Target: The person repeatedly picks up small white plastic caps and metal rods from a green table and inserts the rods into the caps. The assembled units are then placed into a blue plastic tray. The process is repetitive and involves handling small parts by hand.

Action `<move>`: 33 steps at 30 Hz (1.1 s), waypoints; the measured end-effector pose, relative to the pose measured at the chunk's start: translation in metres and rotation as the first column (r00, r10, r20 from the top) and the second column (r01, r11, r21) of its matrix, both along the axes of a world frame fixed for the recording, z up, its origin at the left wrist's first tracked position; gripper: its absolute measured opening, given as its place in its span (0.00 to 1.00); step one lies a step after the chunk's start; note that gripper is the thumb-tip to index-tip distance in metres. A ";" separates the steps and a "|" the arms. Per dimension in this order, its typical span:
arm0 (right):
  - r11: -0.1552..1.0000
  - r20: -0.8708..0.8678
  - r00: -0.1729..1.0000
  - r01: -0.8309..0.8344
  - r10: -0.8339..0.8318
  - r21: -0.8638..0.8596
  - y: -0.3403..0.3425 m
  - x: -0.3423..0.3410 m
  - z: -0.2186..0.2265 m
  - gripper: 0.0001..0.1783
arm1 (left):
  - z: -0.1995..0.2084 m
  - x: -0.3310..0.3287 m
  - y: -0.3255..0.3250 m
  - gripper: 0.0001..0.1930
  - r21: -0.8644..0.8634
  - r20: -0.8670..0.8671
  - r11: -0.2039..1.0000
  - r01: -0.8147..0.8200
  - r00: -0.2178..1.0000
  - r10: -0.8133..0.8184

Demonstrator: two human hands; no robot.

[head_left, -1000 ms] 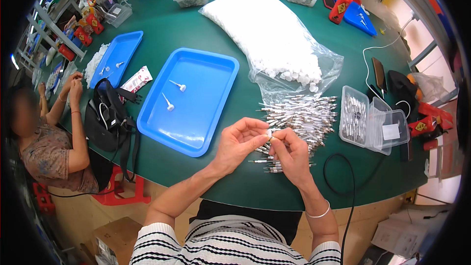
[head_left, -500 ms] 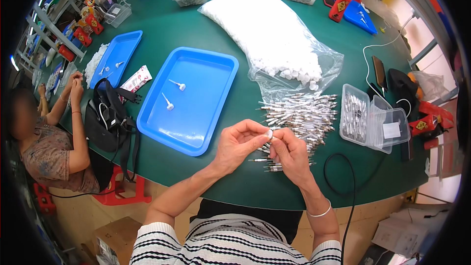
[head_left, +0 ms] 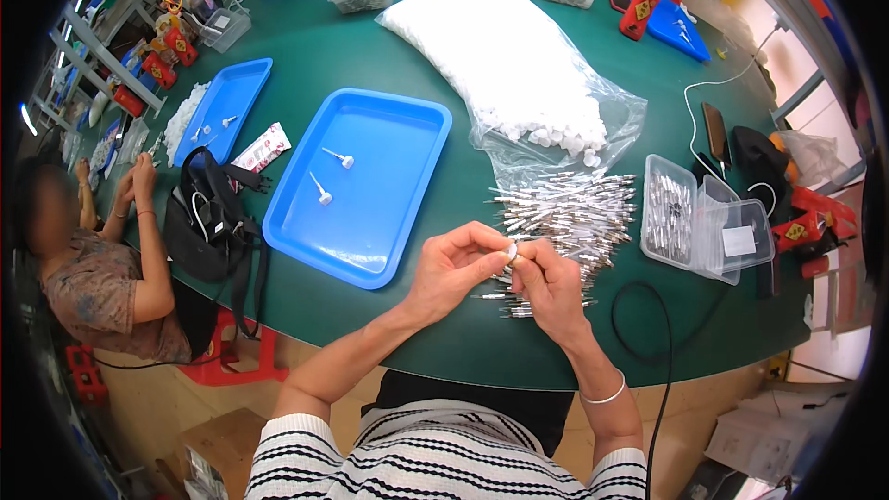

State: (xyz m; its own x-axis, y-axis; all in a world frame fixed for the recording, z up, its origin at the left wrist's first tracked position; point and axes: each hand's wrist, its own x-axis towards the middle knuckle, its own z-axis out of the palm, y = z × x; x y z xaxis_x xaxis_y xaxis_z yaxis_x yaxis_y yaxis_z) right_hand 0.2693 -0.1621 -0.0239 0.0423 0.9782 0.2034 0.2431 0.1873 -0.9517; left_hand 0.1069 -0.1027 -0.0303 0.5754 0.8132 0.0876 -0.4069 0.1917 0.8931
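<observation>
Both hands meet above the near edge of a green table. My left hand (head_left: 460, 270) pinches a small white plastic piece (head_left: 512, 251) between thumb and forefinger. The fingertips of my right hand (head_left: 548, 287) close on the same piece from the other side, and most of it is hidden. Just beyond my right hand lies a heap of thin metal-and-white rods (head_left: 565, 218). Left of my hands is a blue tray (head_left: 361, 255) with two white-headed pins (head_left: 321, 192) in it. A clear bag of small white plastic pieces (head_left: 500, 46) lies open behind the rods.
A clear plastic box (head_left: 669, 208) of rods stands at right, beside its lid (head_left: 736, 236). Further left are a black bag (head_left: 199, 231), a wrapped packet (head_left: 262, 148) and another blue tray (head_left: 227, 97). A co-worker (head_left: 116, 287) sits at left. A black cable (head_left: 669, 352) hangs over the edge.
The view has shifted slightly. My hands keep their pinch on the white piece with hardly any movement. The co-worker's hands at left have moved a little.
</observation>
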 end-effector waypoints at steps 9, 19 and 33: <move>0.994 -0.100 0.995 -0.029 0.018 -0.106 0.000 0.000 0.001 0.05 | -0.004 0.002 -0.003 0.08 0.087 0.006 0.996 -0.037 0.999 0.037; 0.970 -0.467 0.864 -0.237 0.189 -0.045 0.009 0.015 -0.006 0.09 | 0.010 0.001 -0.004 0.12 0.198 -0.061 0.978 -0.064 0.995 0.077; 0.957 -0.360 0.916 -0.246 0.179 -0.152 0.005 0.016 -0.002 0.08 | 0.016 -0.008 0.006 0.06 -0.013 -0.198 1.000 0.021 0.980 -0.023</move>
State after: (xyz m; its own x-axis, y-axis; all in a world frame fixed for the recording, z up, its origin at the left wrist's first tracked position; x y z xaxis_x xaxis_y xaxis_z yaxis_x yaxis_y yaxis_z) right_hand 0.2848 -0.1572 -0.0260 -0.1376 0.9902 0.0236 -0.1252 0.0062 -0.9921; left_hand 0.0990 -0.0972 -0.0138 0.5983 0.8003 -0.0385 -0.2174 0.2084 0.9536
